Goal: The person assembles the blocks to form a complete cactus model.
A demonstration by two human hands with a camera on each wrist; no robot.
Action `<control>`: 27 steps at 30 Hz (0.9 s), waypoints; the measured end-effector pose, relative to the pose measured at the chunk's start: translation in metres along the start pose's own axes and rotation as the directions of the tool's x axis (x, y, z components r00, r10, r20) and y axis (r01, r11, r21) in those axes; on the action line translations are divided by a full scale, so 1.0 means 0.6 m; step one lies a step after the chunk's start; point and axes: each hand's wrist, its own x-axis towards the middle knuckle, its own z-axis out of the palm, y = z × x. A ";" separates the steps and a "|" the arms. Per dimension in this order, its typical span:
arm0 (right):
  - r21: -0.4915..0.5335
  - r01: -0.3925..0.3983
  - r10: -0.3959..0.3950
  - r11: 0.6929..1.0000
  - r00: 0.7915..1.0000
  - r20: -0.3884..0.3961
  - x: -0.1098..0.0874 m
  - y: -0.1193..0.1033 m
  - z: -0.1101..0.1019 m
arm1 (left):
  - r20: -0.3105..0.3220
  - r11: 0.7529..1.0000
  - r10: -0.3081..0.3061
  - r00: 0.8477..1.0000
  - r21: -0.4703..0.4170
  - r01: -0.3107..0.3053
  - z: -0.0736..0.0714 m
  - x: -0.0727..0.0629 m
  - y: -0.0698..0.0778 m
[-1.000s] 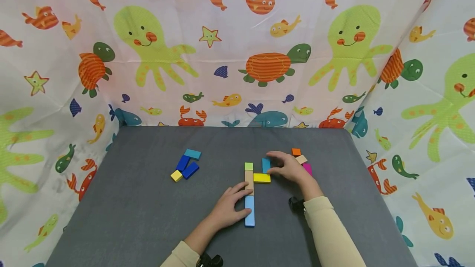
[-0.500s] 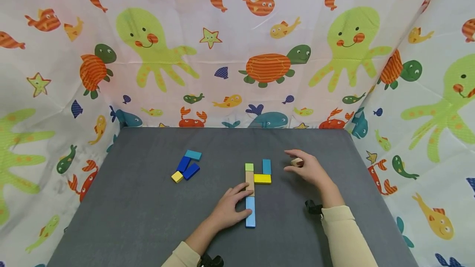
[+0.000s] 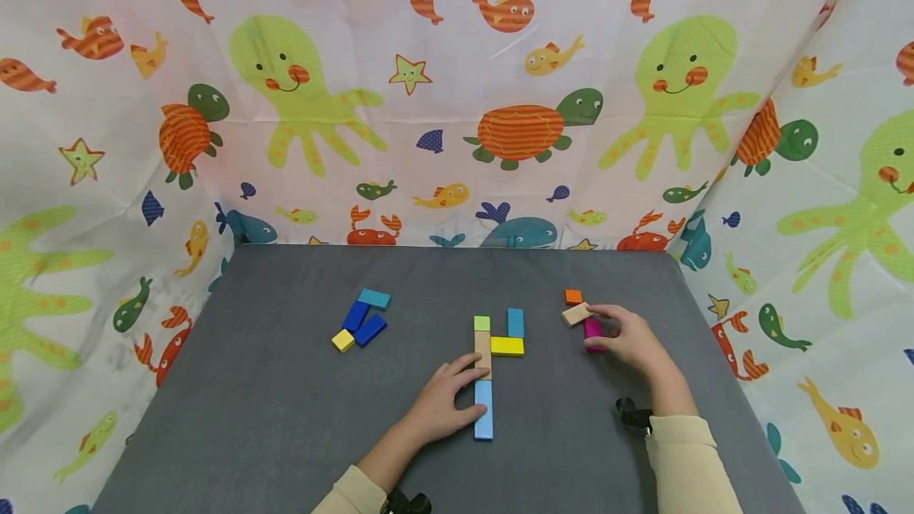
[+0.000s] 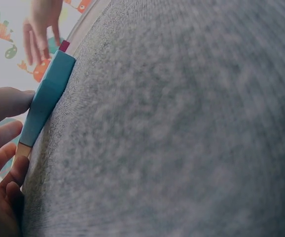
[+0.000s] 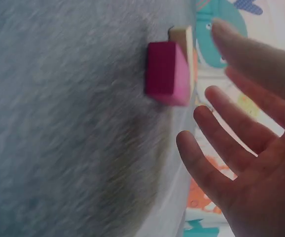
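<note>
My left hand (image 3: 444, 403) rests beside a column of blocks, its fingers at the tan block (image 3: 482, 359) and its thumb at the light blue block (image 3: 483, 411). A small green block (image 3: 481, 324) tops the column. To its right lies a yellow block (image 3: 508, 347), with a blue block (image 3: 516, 323) standing off its far end. My right hand (image 3: 631, 339) hovers with spread fingers around a magenta block (image 3: 593, 333). In the right wrist view a gap shows between the fingers and the magenta block (image 5: 167, 73). A pale wooden block (image 3: 575, 315) lies next to it.
An orange block (image 3: 574, 297) sits behind the pale one. On the left is a loose group: a teal block (image 3: 374, 299), two dark blue blocks (image 3: 370, 330) and a yellow cube (image 3: 343, 340). A sea-animal curtain (image 3: 443, 62) surrounds the grey table (image 3: 307, 419).
My right hand has left the blue block and moved right, past the pale block, to the magenta block. My left hand has stayed at the column.
</note>
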 end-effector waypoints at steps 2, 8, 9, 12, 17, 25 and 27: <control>-0.014 -0.031 0.031 0.999 0.999 0.021 -0.004 0.006 -0.001 | 0.002 1.000 -0.009 1.000 -0.002 0.009 -0.001 0.000 0.000; -0.005 -0.088 0.088 0.996 0.993 0.074 -0.010 0.019 0.000 | 0.003 1.000 -0.010 1.000 -0.006 0.010 -0.003 -0.001 0.001; -0.005 -0.094 0.095 0.996 0.992 0.079 -0.011 0.021 0.000 | 0.002 1.000 -0.005 1.000 -0.006 0.005 -0.003 -0.001 0.001; -0.003 -0.111 0.111 0.994 0.990 0.087 -0.011 0.026 0.000 | -0.001 1.000 0.005 1.000 -0.013 -0.005 -0.003 -0.001 0.001; -0.022 -0.098 0.099 0.995 0.991 0.085 -0.008 0.030 0.001 | -0.006 1.000 0.012 1.000 -0.018 -0.013 -0.002 -0.002 0.000; -0.004 -0.083 0.083 0.997 0.995 0.062 -0.003 0.013 -0.008 | -0.003 1.000 0.012 1.000 -0.008 -0.012 -0.003 -0.002 0.003; 0.011 -0.080 0.079 0.997 0.996 0.050 -0.001 0.006 -0.009 | 0.001 1.000 -0.001 1.000 -0.015 0.001 -0.003 -0.002 0.003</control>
